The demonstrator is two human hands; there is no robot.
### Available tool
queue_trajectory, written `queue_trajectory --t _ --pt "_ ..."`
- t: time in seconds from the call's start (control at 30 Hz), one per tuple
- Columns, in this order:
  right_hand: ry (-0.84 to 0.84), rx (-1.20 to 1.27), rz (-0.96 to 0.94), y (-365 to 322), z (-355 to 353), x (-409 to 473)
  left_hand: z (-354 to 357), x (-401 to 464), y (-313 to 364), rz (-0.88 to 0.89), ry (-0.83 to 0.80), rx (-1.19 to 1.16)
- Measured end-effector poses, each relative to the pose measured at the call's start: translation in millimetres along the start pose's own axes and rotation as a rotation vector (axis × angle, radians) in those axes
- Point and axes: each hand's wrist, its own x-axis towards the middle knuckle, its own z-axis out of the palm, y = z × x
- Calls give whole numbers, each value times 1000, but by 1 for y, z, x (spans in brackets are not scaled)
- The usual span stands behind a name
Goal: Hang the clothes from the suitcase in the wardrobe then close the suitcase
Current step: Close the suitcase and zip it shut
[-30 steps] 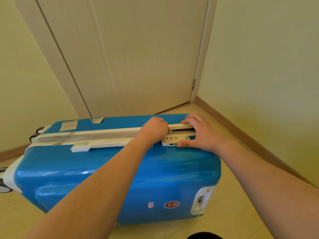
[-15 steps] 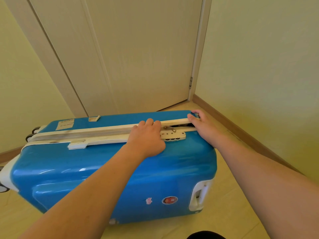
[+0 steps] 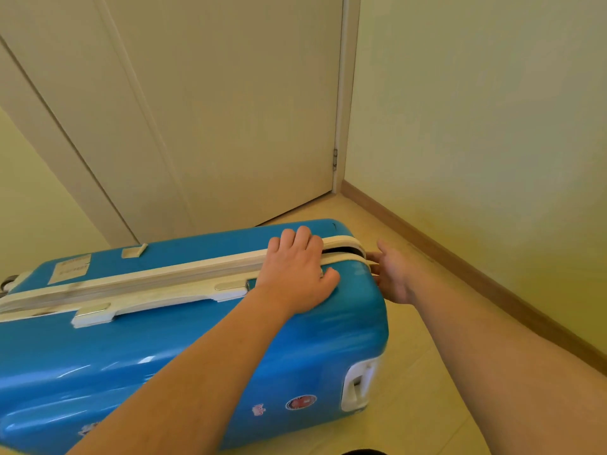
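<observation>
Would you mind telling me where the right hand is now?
In the head view, the right hand is at the suitcase's right end, beside the gap in the white seam, right of the left hand lying on top.

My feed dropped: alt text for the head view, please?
A left hand presses flat on a blue suitcase across its white seam, which gapes at the corner, while the right hand reaches around that end. A door stands behind.

We press our left hand flat on the blue suitcase; our right hand reaches its gaping right-end seam.
</observation>
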Motion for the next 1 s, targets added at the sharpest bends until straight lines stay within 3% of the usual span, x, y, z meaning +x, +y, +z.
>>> queue_trajectory --t 0.3,0.57,0.7,1.0 --pt "-40 180 48 14 -14 12 -4 17 53 138 -51 178" --pt "-33 95 100 29 -36 21 -6 44 71 -92 -354 48" --pt "22 -101 59 32 -31 12 -2 40 73 -159 -242 -37" --pt "11 -321 -127 -4 -2 -28 -58 57 37 -438 -228 -368"
